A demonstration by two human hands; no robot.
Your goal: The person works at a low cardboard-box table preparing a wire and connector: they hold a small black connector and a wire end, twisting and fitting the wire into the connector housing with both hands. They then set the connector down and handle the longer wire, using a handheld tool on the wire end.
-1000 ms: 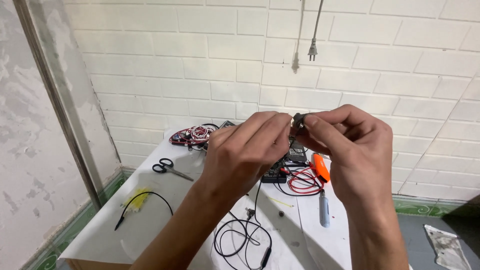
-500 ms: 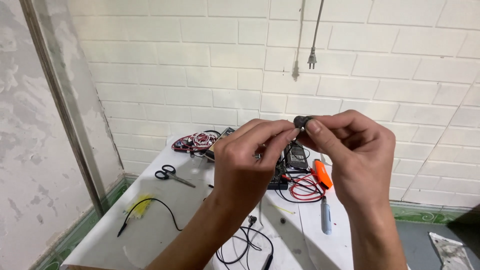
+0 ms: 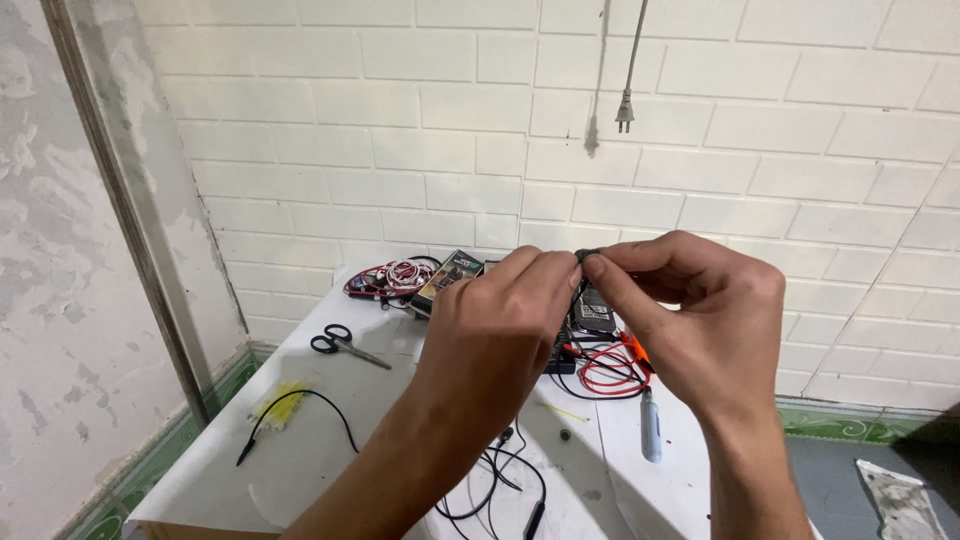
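Both hands raised above the white table (image 3: pixel 330 420), fingertips meeting. Left hand (image 3: pixel 500 335) and right hand (image 3: pixel 700 320) each pinch, thumb against forefinger, one small dark part (image 3: pixel 585 255) held between them in mid-air in front of the white brick wall (image 3: pixel 400 130); its exact kind too small to tell.

On the table below: black earphone cable (image 3: pixel 500 480) near the front edge, red wire coil (image 3: pixel 610 370) under the right hand, grey pen-shaped tool (image 3: pixel 650 435) beside it. Scissors (image 3: pixel 345 343) to the left, yellow ties (image 3: pixel 280 405) nearer the edge. A plug (image 3: pixel 624 108) hangs on the wall.
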